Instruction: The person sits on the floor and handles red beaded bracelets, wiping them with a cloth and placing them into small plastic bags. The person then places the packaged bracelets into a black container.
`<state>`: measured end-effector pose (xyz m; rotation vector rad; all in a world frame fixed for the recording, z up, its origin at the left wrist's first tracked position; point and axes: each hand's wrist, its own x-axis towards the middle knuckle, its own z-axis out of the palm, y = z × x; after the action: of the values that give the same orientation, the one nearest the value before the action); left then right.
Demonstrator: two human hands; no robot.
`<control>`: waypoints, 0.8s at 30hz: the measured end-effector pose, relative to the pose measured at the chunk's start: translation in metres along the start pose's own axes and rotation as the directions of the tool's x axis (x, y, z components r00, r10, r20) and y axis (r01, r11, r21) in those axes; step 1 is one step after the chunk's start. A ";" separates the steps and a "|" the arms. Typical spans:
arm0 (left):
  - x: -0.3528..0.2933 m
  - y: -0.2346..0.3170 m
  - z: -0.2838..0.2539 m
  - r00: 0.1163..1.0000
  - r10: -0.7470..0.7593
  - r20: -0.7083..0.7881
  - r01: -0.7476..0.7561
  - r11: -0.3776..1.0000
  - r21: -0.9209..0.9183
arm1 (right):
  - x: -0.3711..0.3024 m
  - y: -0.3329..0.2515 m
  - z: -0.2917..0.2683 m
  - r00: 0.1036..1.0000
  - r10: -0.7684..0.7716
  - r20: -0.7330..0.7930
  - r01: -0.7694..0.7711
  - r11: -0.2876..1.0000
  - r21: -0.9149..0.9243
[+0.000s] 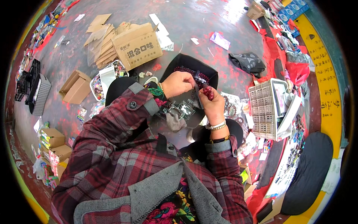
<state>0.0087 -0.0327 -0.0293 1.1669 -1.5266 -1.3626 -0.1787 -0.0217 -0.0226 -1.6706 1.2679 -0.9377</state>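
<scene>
Dark red beads: a short string of round, dark red beads (208, 92) sits in the right hand, at the centre of the view, above the person's lap.
Right hand: the right hand (212, 103) is raised, fingers curled narrowly around the beads, thumb side up; a pale bracelet circles its wrist.
Left hand: the left hand (178, 83) is closed into a loose fist just left of the beads, pinching the top of a small clear plastic bag (198, 79) that stands between the two hands; a beaded bracelet shows at its cuff.
Hands together: they are just beside each other, the bag's edge touching or nearly touching the right hand; which, I cannot tell.
Black tray: a dark, shallow container (186, 63) lies on the floor right behind the hands, with more dark red beads along its inner edge.
Clear wrappers: a heap of crinkled clear packets (181, 109) lies under the hands on the lap.
Sleeves: red and dark plaid with grey cuffs, coming in from the lower edge.
Cardboard box: an open brown carton (137, 45) stands on the floor to the upper left, flattened cardboard sheets (100, 37) behind it.
White crate: a white plastic lattice basket (264, 110) stands to the right, well apart from the hands.
Floor: grey concrete (186, 26) with red scraps and paper bits.
Black cushion: a dark pad (309, 171) lies at the lower right.
</scene>
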 end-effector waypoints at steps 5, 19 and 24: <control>-0.004 0.009 -0.001 0.987 -0.127 0.100 0.143 0.975 -0.171 | 0.000 -0.014 -0.008 0.995 0.092 -0.044 -0.089 0.994 0.068; -0.004 0.010 0.003 0.998 -0.010 0.058 0.003 0.993 0.118 | -0.002 -0.015 -0.004 0.990 0.118 0.076 -0.118 0.993 0.001; -0.004 0.005 0.005 0.998 0.036 0.055 -0.043 0.988 0.149 | -0.003 -0.016 0.000 0.995 0.078 0.065 -0.081 0.996 0.036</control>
<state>0.0045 -0.0276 -0.0252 1.1937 -1.7051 -1.2789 -0.1735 -0.0163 -0.0078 -1.5956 1.2571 -0.8500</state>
